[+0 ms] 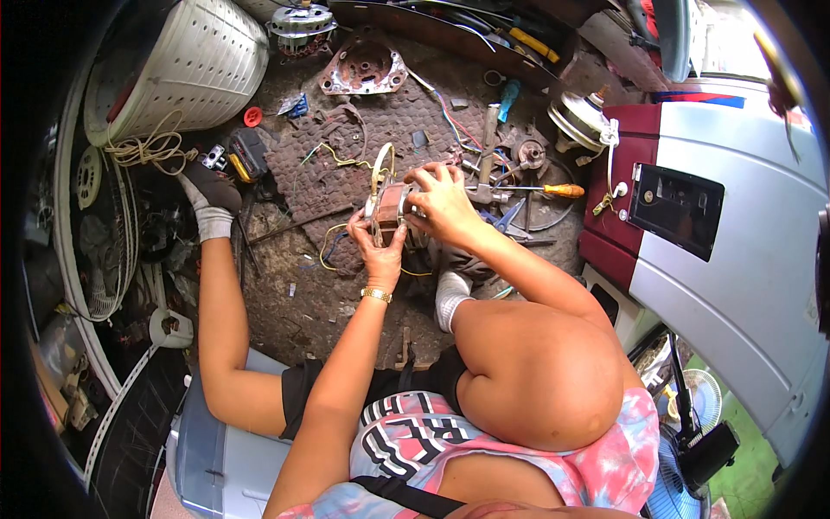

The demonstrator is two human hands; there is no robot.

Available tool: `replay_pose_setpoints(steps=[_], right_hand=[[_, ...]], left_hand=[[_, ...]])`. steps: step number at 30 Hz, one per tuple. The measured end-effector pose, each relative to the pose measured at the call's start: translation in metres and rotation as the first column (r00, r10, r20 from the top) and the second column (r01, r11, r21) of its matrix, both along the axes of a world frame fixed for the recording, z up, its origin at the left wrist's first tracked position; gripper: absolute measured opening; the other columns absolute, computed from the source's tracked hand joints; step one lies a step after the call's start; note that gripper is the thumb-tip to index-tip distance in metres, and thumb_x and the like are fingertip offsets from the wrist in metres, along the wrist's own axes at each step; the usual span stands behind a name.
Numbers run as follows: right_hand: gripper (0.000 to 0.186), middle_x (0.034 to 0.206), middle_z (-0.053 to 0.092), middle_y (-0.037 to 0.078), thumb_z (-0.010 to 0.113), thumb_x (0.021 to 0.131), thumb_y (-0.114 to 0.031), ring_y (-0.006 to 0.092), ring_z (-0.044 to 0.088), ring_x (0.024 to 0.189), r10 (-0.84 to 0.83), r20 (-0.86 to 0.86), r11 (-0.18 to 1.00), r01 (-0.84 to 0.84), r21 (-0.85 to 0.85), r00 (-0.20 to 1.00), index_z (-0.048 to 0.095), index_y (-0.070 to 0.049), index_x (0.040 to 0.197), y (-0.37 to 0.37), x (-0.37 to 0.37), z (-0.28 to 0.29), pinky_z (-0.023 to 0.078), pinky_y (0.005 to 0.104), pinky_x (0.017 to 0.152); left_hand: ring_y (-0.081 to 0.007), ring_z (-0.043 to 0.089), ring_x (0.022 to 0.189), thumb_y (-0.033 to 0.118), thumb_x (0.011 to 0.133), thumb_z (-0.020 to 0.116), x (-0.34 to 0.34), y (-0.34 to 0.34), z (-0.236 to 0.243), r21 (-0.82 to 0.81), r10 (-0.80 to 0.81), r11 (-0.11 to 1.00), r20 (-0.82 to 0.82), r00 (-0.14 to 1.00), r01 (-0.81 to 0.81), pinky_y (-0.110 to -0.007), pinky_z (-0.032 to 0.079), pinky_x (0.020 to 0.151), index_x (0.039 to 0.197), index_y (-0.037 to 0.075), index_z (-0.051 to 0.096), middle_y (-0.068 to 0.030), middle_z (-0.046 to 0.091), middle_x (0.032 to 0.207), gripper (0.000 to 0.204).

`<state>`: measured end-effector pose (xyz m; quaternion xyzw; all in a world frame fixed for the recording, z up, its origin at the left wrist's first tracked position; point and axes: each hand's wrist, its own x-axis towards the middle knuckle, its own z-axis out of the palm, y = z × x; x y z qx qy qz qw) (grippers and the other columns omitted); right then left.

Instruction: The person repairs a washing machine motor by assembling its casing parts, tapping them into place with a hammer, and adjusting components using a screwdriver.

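Rust-brown motor part (392, 204) held in both hands over a cluttered floor

In the head view, the floor (316, 303) is dark and stained, with a rough, patterned brown mat (303, 197) covering much of its far half. A rusty metal housing (367, 71) sits beyond the mat. On the right side lie a hammer (488, 138) and an orange-handled screwdriver (564, 190), its shaft pointing left. A white perforated drum (203, 73) leans at the upper left; a pale appliance casing (726, 233) with a maroon end lies along the right. A fan (699, 396) shows at the lower right, near a patch of green floor.

The motor part is near the middle of the view, in front of the person and between the two hands. The left hand (380, 253) grips its near left side, thumb and fingers pressed to it. The right hand (445, 206) holds its right side, fingers curved over the top. Its pale looped end faces left, with the loop standing toward the far side; the opposite end is turned right, partly covered by the right hand. The body is squat, and its axis appears to run roughly left to right. Whether it touches anything below cannot be told.
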<state>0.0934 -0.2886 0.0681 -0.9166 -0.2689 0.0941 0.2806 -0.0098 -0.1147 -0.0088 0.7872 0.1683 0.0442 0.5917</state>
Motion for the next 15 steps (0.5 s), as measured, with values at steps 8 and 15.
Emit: replay_pose_setpoints(steps=[8, 15], right_hand=[[0.024, 0.131, 0.059, 0.004, 0.084, 0.077, -0.026, 0.0342, 0.048, 0.125, 0.036, -0.210, 0.976, 0.011, 0.216, 0.977, 0.078, -0.018, 0.099, -0.014, 0.003, -0.028, 0.038, 0.0590, 0.100], [0.020, 0.130, 0.060, 0.005, 0.083, 0.077, -0.020, 0.0332, 0.051, 0.123, -0.032, -0.299, 0.939, 0.132, 0.318, 0.954, 0.076, -0.017, 0.096, -0.008, -0.006, -0.041, 0.040, 0.0515, 0.105]], left_hand=[[-0.0290, 0.043, 0.129, 0.017, 0.078, 0.088, 0.002, -0.003, 0.002, -0.071, 0.012, 0.997, -0.014, 1.000, -0.013, -0.042, 0.037, 0.111, 0.127, 0.003, 0.041, -0.0134, 0.038, 0.136, 0.069], [-0.0288, 0.044, 0.127, 0.017, 0.078, 0.088, 0.000, 0.000, -0.003, -0.117, 0.026, 0.993, -0.036, 0.999, -0.030, -0.042, 0.038, 0.109, 0.119, 0.004, 0.041, -0.0128, 0.038, 0.135, 0.063]])
